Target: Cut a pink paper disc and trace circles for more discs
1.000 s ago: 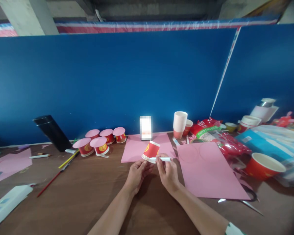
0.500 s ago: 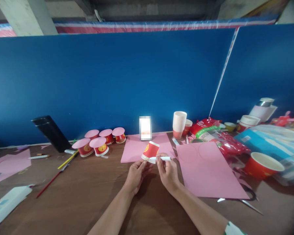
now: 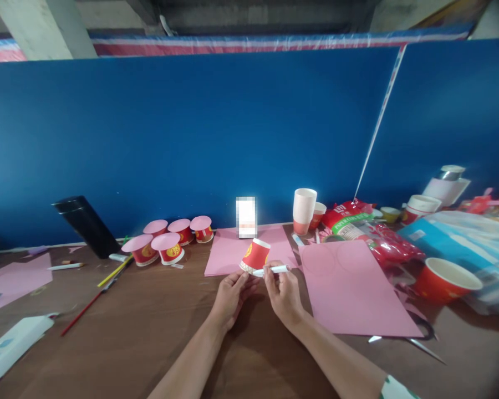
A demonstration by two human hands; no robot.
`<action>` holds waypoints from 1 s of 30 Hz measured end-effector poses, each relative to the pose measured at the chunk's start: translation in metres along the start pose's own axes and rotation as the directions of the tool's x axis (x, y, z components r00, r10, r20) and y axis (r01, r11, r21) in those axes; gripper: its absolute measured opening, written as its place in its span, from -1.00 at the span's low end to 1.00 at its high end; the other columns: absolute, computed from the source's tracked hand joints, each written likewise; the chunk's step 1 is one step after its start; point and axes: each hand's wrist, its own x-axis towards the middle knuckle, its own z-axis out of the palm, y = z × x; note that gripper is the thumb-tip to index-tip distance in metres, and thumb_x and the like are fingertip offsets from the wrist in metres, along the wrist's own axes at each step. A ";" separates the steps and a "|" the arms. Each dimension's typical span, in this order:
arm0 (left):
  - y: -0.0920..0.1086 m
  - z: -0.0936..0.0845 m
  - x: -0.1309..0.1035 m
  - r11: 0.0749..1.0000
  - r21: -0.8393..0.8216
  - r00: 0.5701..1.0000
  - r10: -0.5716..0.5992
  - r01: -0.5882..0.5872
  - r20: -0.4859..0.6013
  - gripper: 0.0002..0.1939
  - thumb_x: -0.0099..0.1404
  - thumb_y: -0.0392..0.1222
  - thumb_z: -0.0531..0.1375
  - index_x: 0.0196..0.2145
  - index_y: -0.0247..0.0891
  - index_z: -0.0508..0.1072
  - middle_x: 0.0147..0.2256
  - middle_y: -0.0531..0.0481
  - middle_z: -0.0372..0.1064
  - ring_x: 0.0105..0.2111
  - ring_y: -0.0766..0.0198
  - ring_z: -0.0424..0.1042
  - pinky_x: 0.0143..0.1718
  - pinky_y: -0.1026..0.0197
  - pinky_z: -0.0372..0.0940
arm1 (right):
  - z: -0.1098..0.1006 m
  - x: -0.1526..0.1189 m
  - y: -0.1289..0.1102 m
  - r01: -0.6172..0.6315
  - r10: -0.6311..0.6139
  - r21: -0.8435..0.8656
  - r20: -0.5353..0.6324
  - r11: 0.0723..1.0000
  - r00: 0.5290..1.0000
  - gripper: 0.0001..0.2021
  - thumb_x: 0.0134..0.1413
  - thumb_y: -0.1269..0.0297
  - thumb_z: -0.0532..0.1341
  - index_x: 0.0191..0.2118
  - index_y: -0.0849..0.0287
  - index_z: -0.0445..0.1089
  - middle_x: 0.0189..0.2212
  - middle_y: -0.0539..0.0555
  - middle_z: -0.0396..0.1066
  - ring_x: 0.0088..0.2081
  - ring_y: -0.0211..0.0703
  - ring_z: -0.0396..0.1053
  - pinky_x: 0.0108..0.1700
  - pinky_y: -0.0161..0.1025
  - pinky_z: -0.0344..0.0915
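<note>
A red paper cup (image 3: 255, 254) with a yellow emblem is tilted upside down in my left hand (image 3: 229, 296), the fingers and thumb closed on its rim. Zigzag marks run along the white band of that rim. My right hand (image 3: 285, 296) pinches a white marker pen (image 3: 279, 270), its tip at the cup's rim, right of my left thumb. Beyond the cup lie pink paper sheets (image 3: 224, 255). To the left stand several upturned red cups (image 3: 172, 254) topped with pink paper discs.
At right are a pink sheet with drawn circles (image 3: 353, 293), scissors partly beneath it (image 3: 428, 351), an orange paper cup (image 3: 444, 284) and a red plastic bag (image 3: 382, 241). A white cup stack (image 3: 304, 208) stands behind. A black flask (image 3: 87, 227) and power strip (image 3: 12, 349) are at left.
The marker pen has tilted slightly, and its tip has shifted a little to the left along the rim. My left hand and the cup stay almost in place.
</note>
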 end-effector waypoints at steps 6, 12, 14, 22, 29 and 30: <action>-0.001 -0.001 -0.001 1.000 -0.004 1.000 0.005 -0.005 0.004 -0.75 0.07 -0.18 0.28 -0.30 -0.39 0.46 -0.36 -0.12 0.48 -0.33 0.28 0.47 -0.26 0.31 0.35 | 0.000 -0.001 0.000 -0.022 0.021 0.010 0.029 1.000 0.999 -0.81 0.20 0.35 -0.01 -0.38 0.20 0.30 -0.43 0.11 0.41 -0.38 -0.13 0.34 -0.29 -0.22 0.23; 0.000 0.000 0.000 1.000 0.009 1.000 0.009 -0.009 0.010 -0.75 0.07 -0.17 0.28 -0.31 -0.39 0.47 -0.35 -0.13 0.48 -0.33 0.27 0.47 -0.27 0.31 0.35 | 0.001 0.000 0.001 -0.010 0.010 0.012 0.000 1.000 1.000 -0.82 0.20 0.35 0.00 -0.38 0.19 0.30 -0.41 0.13 0.41 -0.35 -0.12 0.34 -0.28 -0.22 0.25; -0.001 0.000 -0.001 1.000 0.011 1.000 0.010 -0.010 0.012 -0.75 0.07 -0.17 0.28 -0.31 -0.39 0.47 -0.35 -0.12 0.48 -0.32 0.27 0.47 -0.27 0.31 0.35 | 0.000 0.001 0.001 -0.008 0.008 0.013 -0.009 1.000 1.000 -0.83 0.19 0.35 0.00 -0.37 0.19 0.29 -0.41 0.12 0.41 -0.36 -0.12 0.35 -0.29 -0.22 0.25; 0.001 0.000 -0.001 1.000 0.019 1.000 0.000 0.000 -0.001 -0.74 0.09 -0.16 0.27 -0.29 -0.38 0.47 -0.35 -0.12 0.48 -0.32 0.29 0.47 -0.29 0.34 0.35 | -0.002 0.002 0.004 -0.012 0.013 0.010 -0.030 1.000 0.999 -0.85 0.19 0.35 0.00 -0.35 0.18 0.28 -0.44 0.10 0.39 -0.41 -0.15 0.35 -0.33 -0.24 0.26; 0.001 0.000 -0.002 1.000 0.019 1.000 -0.005 0.005 -0.006 -0.74 0.07 -0.16 0.28 -0.29 -0.36 0.47 -0.35 -0.12 0.49 -0.32 0.30 0.47 -0.29 0.35 0.34 | -0.003 0.004 0.004 0.001 -0.001 -0.008 -0.052 1.000 0.999 -0.84 0.19 0.35 0.00 -0.37 0.19 0.28 -0.43 0.13 0.41 -0.38 -0.13 0.36 -0.31 -0.23 0.28; 0.001 0.000 -0.002 1.000 0.018 1.000 -0.003 0.004 -0.006 -0.74 0.07 -0.16 0.28 -0.29 -0.36 0.47 -0.35 -0.12 0.49 -0.32 0.30 0.47 -0.29 0.35 0.34 | -0.003 0.004 0.004 0.002 -0.003 -0.011 -0.055 1.000 0.998 -0.83 0.19 0.35 0.00 -0.37 0.19 0.28 -0.43 0.13 0.41 -0.39 -0.13 0.36 -0.31 -0.23 0.28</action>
